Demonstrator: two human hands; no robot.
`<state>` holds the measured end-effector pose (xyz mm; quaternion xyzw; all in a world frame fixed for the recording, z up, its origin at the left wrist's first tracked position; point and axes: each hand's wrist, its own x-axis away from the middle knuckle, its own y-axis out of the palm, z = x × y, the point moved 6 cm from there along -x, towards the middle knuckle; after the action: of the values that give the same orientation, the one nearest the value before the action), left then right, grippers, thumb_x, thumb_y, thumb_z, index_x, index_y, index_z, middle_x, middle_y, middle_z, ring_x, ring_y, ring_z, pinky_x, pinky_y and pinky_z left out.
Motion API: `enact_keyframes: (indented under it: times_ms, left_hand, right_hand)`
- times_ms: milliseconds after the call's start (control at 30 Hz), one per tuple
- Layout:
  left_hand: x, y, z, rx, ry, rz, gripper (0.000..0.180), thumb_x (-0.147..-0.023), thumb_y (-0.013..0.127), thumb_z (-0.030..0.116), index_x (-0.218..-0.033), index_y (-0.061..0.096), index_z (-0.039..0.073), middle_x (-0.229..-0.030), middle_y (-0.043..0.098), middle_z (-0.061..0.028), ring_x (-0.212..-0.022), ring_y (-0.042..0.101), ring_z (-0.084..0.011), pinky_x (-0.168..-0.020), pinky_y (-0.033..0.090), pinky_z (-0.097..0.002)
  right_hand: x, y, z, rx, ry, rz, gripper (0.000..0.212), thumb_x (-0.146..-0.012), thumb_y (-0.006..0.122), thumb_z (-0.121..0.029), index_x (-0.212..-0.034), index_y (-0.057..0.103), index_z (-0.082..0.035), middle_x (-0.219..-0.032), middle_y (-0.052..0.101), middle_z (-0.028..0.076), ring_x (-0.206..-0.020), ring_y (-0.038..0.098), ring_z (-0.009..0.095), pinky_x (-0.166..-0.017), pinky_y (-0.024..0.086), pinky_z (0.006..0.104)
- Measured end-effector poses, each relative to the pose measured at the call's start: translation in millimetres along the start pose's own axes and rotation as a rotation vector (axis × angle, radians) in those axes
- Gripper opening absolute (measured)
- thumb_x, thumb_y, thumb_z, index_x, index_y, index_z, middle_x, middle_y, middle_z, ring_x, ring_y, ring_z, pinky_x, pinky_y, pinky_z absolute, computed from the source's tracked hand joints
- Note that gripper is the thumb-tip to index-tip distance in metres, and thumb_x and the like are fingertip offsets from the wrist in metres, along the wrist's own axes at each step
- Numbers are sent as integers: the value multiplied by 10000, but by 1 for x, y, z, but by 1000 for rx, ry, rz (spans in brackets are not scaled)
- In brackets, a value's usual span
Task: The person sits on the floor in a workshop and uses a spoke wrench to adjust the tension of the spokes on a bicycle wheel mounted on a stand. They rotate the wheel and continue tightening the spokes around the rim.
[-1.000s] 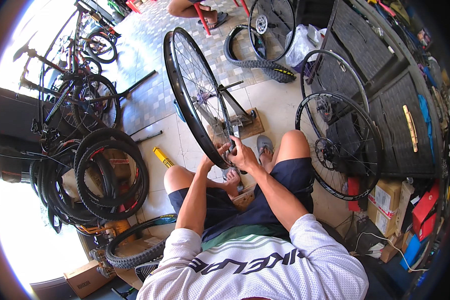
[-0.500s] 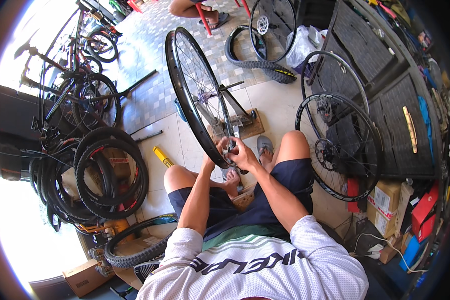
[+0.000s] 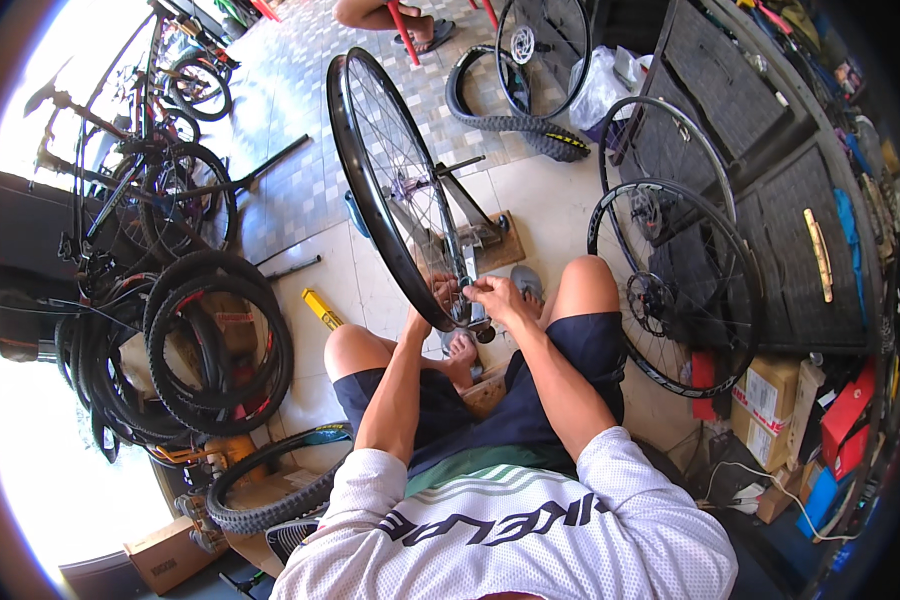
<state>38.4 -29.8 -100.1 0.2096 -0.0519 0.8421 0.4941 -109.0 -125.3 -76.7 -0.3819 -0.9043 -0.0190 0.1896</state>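
Note:
A bare black bicycle wheel (image 3: 348, 165) without a tyre stands upright and slightly tilted in a metal truing stand (image 3: 457, 198) on a wooden base (image 3: 502, 246). My left hand (image 3: 438, 291) is at the rim's near lower part, its fingers in among the spokes and partly hidden by the rim. Beside it on the right, my right hand (image 3: 501, 299) has thumb and fingers pinched together close to the spokes and the stand's upright. Whatever small thing lies in that pinch is too small to make out.
Several loose tyres (image 3: 160, 385) hang and lean at the left near parked bicycles (image 3: 150, 170). A yellow box (image 3: 322, 309) lies on the floor. More wheels (image 3: 598, 235) lean against the dark cabinet (image 3: 820, 230) at the right. Another person's foot (image 3: 425, 36) shows at the top.
My right hand has drawn a little to the right, away from the rim and my left hand. My left hand stays at the spokes. The view has shifted slightly.

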Motion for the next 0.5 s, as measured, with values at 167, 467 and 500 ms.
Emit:
enact_keyframes:
  times_ms: [167, 467, 500]
  left_hand:
    - [1, 0, 9, -116, 39, 27, 367, -896, 724, 371, -1060, 635, 54, -806, 611, 21, -682, 549, -81, -579, 409, -235]
    - [1, 13, 26, -180, 28, -8, 362, -903, 723, 326, -1069, 622, 21, -808, 629, -2, -686, 557, -80, -585, 449, -248]
    - [4, 6, 27, -208, 22, -8, 368, -905, 721, 325, -1071, 617, 13, -805, 626, -2, -682, 556, -81, -585, 451, -248]
  right_hand:
    - [-8, 1, 11, 282, -58, 25, 412, -798, 758, -404, -940, 732, -18, -817, 728, 133, -752, 691, 232, -683, 508, 359]
    - [-15, 8, 22, 81, -126, -123, 344, -826, 756, -349, -918, 719, -19, -775, 716, 101, -708, 658, 159, -668, 497, 323]
    - [-11, 12, 14, 127, -144, -120, 353, -815, 764, -355, -910, 715, -18, -773, 715, 102, -702, 659, 165, -665, 498, 324]
